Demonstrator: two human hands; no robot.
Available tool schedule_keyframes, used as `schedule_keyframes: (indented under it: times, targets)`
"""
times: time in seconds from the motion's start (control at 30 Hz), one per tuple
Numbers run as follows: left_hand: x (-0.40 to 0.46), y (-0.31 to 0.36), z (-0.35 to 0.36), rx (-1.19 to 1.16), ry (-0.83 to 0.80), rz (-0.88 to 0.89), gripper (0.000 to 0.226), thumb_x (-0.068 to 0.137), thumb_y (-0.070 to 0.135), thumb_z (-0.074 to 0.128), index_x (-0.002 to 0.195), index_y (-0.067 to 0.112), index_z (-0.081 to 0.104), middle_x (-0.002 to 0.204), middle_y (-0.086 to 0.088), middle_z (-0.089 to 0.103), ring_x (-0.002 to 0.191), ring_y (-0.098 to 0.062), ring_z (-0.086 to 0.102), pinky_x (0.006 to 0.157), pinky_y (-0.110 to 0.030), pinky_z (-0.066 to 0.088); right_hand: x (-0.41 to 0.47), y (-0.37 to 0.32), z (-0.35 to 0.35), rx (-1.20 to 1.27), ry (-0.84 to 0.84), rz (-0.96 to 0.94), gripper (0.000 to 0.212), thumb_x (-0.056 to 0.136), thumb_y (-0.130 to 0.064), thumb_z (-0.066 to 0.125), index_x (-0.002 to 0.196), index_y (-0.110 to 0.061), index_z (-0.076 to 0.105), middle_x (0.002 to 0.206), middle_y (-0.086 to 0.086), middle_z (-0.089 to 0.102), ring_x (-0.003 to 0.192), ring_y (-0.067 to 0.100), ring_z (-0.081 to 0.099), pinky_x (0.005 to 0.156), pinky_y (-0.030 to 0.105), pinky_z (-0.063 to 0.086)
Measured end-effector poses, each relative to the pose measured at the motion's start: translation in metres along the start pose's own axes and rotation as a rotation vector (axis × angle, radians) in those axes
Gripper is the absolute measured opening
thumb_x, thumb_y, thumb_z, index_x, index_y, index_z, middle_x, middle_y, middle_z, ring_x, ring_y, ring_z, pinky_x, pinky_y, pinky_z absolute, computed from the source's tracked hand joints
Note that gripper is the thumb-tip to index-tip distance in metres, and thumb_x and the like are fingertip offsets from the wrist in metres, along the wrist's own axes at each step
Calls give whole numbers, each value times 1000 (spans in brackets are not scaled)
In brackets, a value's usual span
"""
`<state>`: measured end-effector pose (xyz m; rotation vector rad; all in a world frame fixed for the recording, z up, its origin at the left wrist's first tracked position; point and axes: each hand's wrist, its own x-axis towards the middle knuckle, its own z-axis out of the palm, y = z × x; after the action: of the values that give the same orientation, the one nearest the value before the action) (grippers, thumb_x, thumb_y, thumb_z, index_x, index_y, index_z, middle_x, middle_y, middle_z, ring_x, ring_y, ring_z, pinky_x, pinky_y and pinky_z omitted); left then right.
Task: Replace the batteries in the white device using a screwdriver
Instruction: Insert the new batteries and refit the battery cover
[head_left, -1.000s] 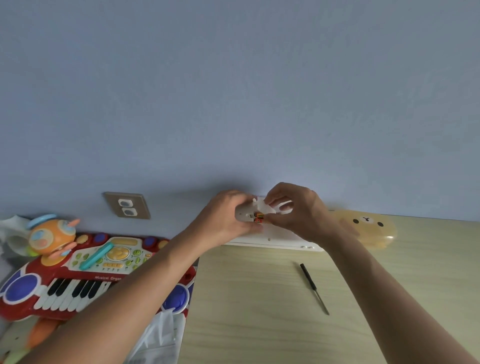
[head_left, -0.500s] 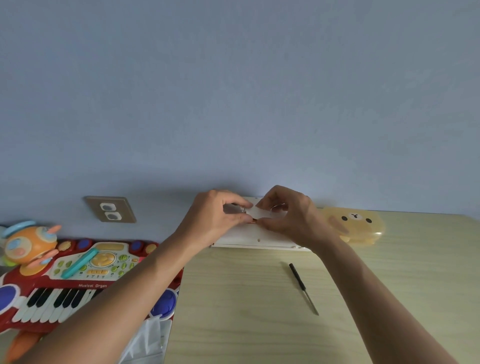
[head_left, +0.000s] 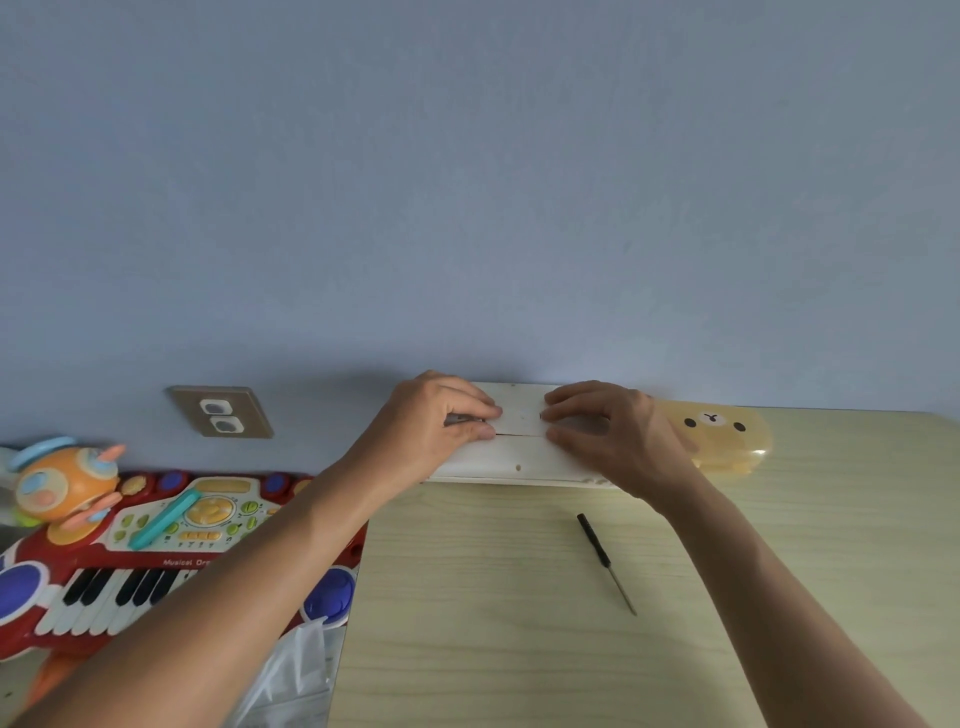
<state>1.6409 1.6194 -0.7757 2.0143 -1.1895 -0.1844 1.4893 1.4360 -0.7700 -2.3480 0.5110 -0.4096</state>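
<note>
white device (head_left: 519, 460) lies at the far edge of the table (head_left: 519, 665), against the wall, both ends hidden under our two hands. a dark seam (head_left: 519, 434) on it runs between our thumbs. our left hand (head_left: 431, 436) pinches one small grey thing (head_left: 461, 420) too blurred to name. our right hand (head_left: 618, 441) has bent fingers with tips on the device; whether they grip, we cannot tell. one screwdriver (head_left: 602, 556) lies apart, nearer us. one toy keyboard (head_left: 156, 551) is cut off at left.

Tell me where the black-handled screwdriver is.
Head view: the slim black-handled screwdriver lies on the pale wooden table, right of centre, just in front of the long white device.
</note>
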Motion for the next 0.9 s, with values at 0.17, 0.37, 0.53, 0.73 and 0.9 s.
schedule_keyframes:
  times: [0.17, 0.37, 0.53, 0.73, 0.9]
  targets:
    - [0, -2, 2, 27, -11, 14, 23, 83, 25, 79, 106, 24, 79, 111, 13, 71, 111, -2, 58, 95, -14, 46, -2, 0, 0, -10, 10, -12, 15, 83, -25, 78, 98, -26, 80, 113, -23, 69, 104, -6, 61, 92, 13, 45]
    - [1, -3, 2, 48, -24, 14, 23, 85, 26, 77, 107, 24, 79, 113, 13, 69, 111, 0, 56, 90, 0, 36, -3, 0, 0, -30, 5, -11, 16, 82, -27, 78, 98, -26, 80, 113, -23, 69, 104, -7, 61, 88, 5, 41]
    - [0, -3, 4, 106, -25, 39, 23, 86, 28, 75, 109, 26, 78, 112, 15, 68, 111, 1, 53, 89, 1, 32, -4, -4, -1, -64, 3, -13, 17, 83, -27, 77, 100, -27, 80, 116, -22, 69, 104, -8, 60, 91, 6, 42]
    - [0, 1, -4, 147, -45, 30, 35, 84, 35, 77, 118, 26, 72, 118, 15, 66, 117, -2, 50, 98, -16, 38, -25, -15, -16, -131, 7, -50, 16, 80, -32, 79, 95, -37, 76, 108, -24, 67, 93, -22, 53, 76, -1, 37]
    - [-11, -1, -9, 158, -15, -67, 62, 79, 52, 76, 134, 27, 60, 131, 20, 51, 125, 3, 38, 102, -18, 26, -55, -26, -32, -228, -146, 52, 19, 70, -41, 83, 72, -29, 68, 76, -15, 65, 75, -1, 57, 67, 18, 42]
